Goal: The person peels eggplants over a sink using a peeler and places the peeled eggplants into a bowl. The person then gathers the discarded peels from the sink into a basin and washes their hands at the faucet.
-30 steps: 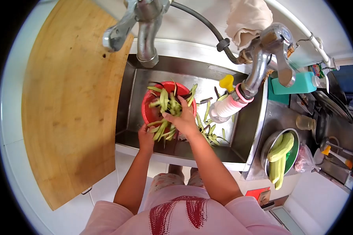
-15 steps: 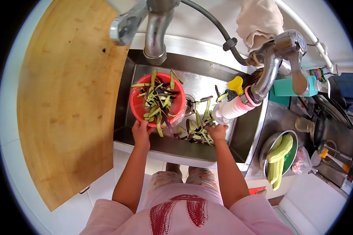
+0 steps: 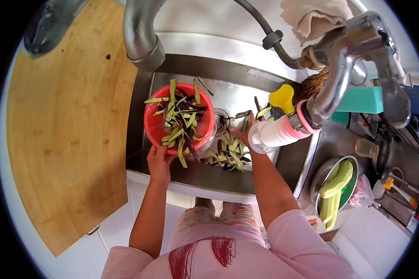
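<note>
My left hand [image 3: 158, 163] grips the near edge of a red plastic basin [image 3: 151, 131] standing at the left of the sink. Purple-and-green eggplant peels [image 3: 177, 132] fill the basin, some sticking out over its rim. My right hand [image 3: 245, 131] reaches into the sink, thumb and a finger apart, at the far side of a pile of loose peels [image 3: 233, 149]. The pink-and-white faucet hose [image 3: 279, 134] covers part of that hand. Several more peels lie around the drain [image 3: 222, 120], close to its fingers.
Faucets [image 3: 144, 37] hang over the metal sink [image 3: 237, 93]. A wooden board [image 3: 70, 125] lies at the left. A yellow-handled scrubber [image 3: 282, 97] sits in the sink's far right. On the right counter, a metal bowl [image 3: 315, 181] holds peeled eggplants [image 3: 336, 179].
My right hand has moved away from me, from the near side of the peel pile to its far side. My left hand stays on the basin. The camera view has shifted.
</note>
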Tool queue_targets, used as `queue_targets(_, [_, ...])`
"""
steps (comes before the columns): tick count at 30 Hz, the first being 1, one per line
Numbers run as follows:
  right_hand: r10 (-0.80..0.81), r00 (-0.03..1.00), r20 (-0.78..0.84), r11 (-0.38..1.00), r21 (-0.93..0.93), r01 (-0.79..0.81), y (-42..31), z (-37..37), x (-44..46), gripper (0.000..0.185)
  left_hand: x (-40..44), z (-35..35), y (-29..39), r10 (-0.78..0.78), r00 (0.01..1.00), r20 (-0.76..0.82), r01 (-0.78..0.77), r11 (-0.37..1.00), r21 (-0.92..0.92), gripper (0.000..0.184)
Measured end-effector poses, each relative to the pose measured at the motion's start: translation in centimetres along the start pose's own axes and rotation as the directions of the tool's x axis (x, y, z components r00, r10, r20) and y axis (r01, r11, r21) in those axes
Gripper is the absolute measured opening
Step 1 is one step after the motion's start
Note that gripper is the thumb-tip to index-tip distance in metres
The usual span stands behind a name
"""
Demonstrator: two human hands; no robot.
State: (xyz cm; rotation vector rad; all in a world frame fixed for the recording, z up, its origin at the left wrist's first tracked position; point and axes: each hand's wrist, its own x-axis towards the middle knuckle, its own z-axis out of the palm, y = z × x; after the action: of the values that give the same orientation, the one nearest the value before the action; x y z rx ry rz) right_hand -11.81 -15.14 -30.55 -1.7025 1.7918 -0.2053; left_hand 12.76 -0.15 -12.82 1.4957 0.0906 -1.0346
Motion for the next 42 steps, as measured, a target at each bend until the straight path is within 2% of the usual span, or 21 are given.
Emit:
queue_targets(2, [-0.083, 0.97, 0.226, 0.995, 0.069, 0.069, -0.7, 0.8, -2.1, 0.119, -0.2, 0.0, 0.1, -0.006, 1.0, -0.001, 0.006, 1.0, -0.001, 0.025])
queue_targets(4, [0.035, 0.942, 0.335, 0.941, -0.329, 0.082, -5.7, -1.4, -7.0, 0.116, -0.1, -0.1, -0.2, 0.002, 1.0, 0.002, -0.002, 1.0, 0.014, 0.025])
queue_targets(7, [0.026, 0.897, 0.441, 0.796, -0.552, 0.248, -6.0, 0.1, -10.0, 0.103, 0.2, -0.5, -0.7, 0.009, 1.0, 0.018, -0.01, 0.999, 0.041, 0.024])
queue_targets(8, [0.025, 0.896, 0.443, 0.796, -0.552, 0.25, -5.8, 0.6, -10.0, 0.103, 0.2, -0.6, -0.9, 0.009, 1.0, 0.015, -0.009, 0.999, 0.04, 0.024])
queue_targets(10, [0.106, 0.77, 0.629, 0.807, -0.506, 0.303, -5.5, 1.9, -9.6, 0.053, 0.2, -0.6, -0.8, 0.01, 1.0, 0.026, -0.01, 1.0, 0.023, 0.023])
queue_targets(14, [-0.151, 0.675, 0.722, 0.756, -0.355, 0.55, -3.3, 2.5, -9.6, 0.042, 0.1, -0.6, -0.8, 0.006, 1.0, 0.013, -0.007, 1.0, 0.023, 0.022])
queue_targets(17, [-0.256, 0.69, 0.677, 0.838, -0.2, 0.508, -2.8, 0.3, -8.2, 0.028, 0.6, -1.0, -1.1, 0.038, 0.999, 0.02, -0.039, 0.999, 0.035, 0.021])
queue_targets(20, [-0.214, 0.83, 0.515, 0.972, 0.195, 0.13, -8.8, -8.4, -8.9, 0.037, 1.2, -1.3, -1.3, 0.056, 0.998, -0.004, -0.056, 0.997, 0.061, 0.02])
queue_targets(21, [-0.143, 0.835, 0.532, 0.964, 0.266, -0.005, -10.5, -10.4, -9.3, 0.045, 1.4, -1.3, -1.4, 0.056, 0.998, -0.003, -0.055, 0.996, 0.072, 0.02])
queue_targets(22, [-0.242, 0.869, 0.431, 0.924, 0.375, 0.072, -10.5, -10.4, -9.7, 0.043, 1.5, -1.3, -1.4, 0.055, 0.999, -0.002, -0.054, 0.995, 0.081, 0.019])
queue_targets(23, [-0.176, 0.836, 0.52, 0.797, 0.574, -0.189, -13.9, -12.8, -10.5, 0.042, 1.4, -1.3, -1.3, 0.062, 0.998, -0.004, -0.062, 0.995, 0.077, 0.019])
queue_targets(26, [-0.398, 0.879, 0.263, 0.755, 0.638, 0.152, -19.3, -12.5, -10.0, 0.044, 1.1, -1.0, -0.9, 0.043, 0.999, 0.017, -0.044, 0.996, 0.074, 0.019])
queue_targets(28, [-0.406, 0.877, 0.257, 0.874, 0.389, 0.291, -22.0, -11.4, -9.0, 0.05, 0.7, -0.7, -0.8, 0.034, 0.999, 0.023, -0.036, 0.996, 0.08, 0.019])
queue_targets(29, [-0.409, 0.876, 0.256, 0.873, 0.389, 0.294, -22.4, -11.3, -9.1, 0.05, 0.5, -0.4, -0.9, 0.015, 0.999, 0.029, -0.017, 0.996, 0.093, 0.02])
queue_targets(31, [-0.551, 0.833, 0.047, 0.814, 0.25, 0.524, -22.6, -11.3, -9.0, 0.04, 0.2, 0.5, -0.9, 0.008, 1.0, 0.022, -0.01, 0.995, 0.1, 0.023])
queue_targets(33, [-0.415, 0.904, -0.105, 0.829, 0.367, 0.423, -20.9, -11.8, -9.4, 0.027, -0.1, 0.8, -0.9, -0.004, 1.0, 0.007, 0.004, 0.998, 0.064, 0.024])
queue_targets(34, [-0.257, 0.966, 0.019, 0.801, 0.563, 0.202, -20.0, -12.6, -9.7, 0.015, -0.2, 0.8, -1.0, -0.01, 1.0, 0.002, 0.01, 0.999, 0.035, 0.023])
queue_targets(35, [-0.087, 0.987, 0.134, 0.806, 0.591, -0.009, -19.1, -12.6, -10.2, 0.01, -0.1, 0.7, -1.1, -0.011, 1.0, -0.001, 0.011, 1.0, 0.03, 0.023])
queue_targets(39, [0.197, 0.71, 0.676, 0.632, 0.467, -0.619, -14.9, -9.4, -11.8, 0.028, 0.3, 0.3, -1.4, -0.011, 1.0, 0.01, 0.011, 0.999, 0.039, 0.023])
queue_targets(40, [0.196, 0.709, 0.678, 0.632, 0.465, -0.619, -14.9, -8.8, -12.5, 0.028, 0.3, 0.3, -1.4, -0.008, 1.0, 0.011, 0.008, 0.999, 0.046, 0.024])
queue_targets(42, [-0.004, 0.516, 0.856, 0.401, 0.475, -0.783, -15.2, -7.8, -13.5, 0.038, 0.2, 0.4, -1.2, -0.003, 1.0, 0.014, 0.002, 0.999, 0.04, 0.024])
